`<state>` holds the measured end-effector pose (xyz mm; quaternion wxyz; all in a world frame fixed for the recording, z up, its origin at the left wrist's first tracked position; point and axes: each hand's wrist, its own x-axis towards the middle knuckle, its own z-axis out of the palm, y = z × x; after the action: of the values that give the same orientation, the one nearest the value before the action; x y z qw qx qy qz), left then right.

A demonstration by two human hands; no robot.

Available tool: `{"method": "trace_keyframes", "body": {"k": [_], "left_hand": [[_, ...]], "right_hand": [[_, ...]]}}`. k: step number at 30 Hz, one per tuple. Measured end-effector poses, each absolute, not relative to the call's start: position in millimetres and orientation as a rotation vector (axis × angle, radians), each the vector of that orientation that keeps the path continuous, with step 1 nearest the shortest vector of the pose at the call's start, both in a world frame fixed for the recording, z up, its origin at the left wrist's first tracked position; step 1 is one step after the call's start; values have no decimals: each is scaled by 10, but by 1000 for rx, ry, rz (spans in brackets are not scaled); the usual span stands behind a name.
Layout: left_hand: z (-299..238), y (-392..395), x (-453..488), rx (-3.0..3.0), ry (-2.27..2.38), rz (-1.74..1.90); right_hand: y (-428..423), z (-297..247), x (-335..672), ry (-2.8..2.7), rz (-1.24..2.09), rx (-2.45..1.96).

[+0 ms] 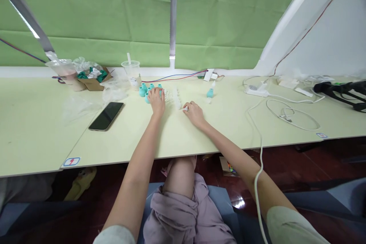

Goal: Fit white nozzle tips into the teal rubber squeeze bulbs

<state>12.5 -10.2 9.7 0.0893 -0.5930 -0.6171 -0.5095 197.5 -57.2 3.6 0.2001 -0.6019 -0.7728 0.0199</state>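
My left hand is at the right side of a cluster of teal rubber bulbs. Its fingers curl over one bulb, a bit of which shows beside the fingertips. My right hand rests low on the table and pinches a small white plastic tip between thumb and fingers. Between the hands stands a row of small translucent white pieces, with more small clear pieces next to it. Farther right, a teal bulb with a clear nozzle lies apart from the others.
A black phone lies left of my left arm. Behind it are a clear cup with a straw, a drink cup, a small cardboard box and plastic bags. A power strip with white cables lies on the right.
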Motion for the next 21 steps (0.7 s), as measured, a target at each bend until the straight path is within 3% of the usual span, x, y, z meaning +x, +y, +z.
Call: {"method": "trace_keyframes", "body": {"k": [8,15,21], "left_hand": [[112,-112,120,-1807,-1857,-1511],[156,-171,141,-1891,-1803,-1468],[219,-250,209,-2072,-1597,-1350]], "right_hand": [[-443,-2,2318,-2097,207,-1564],[-239,203,2999,-2021,-201,-1749],[23,150,3054,-2147,98,-1725]]}}
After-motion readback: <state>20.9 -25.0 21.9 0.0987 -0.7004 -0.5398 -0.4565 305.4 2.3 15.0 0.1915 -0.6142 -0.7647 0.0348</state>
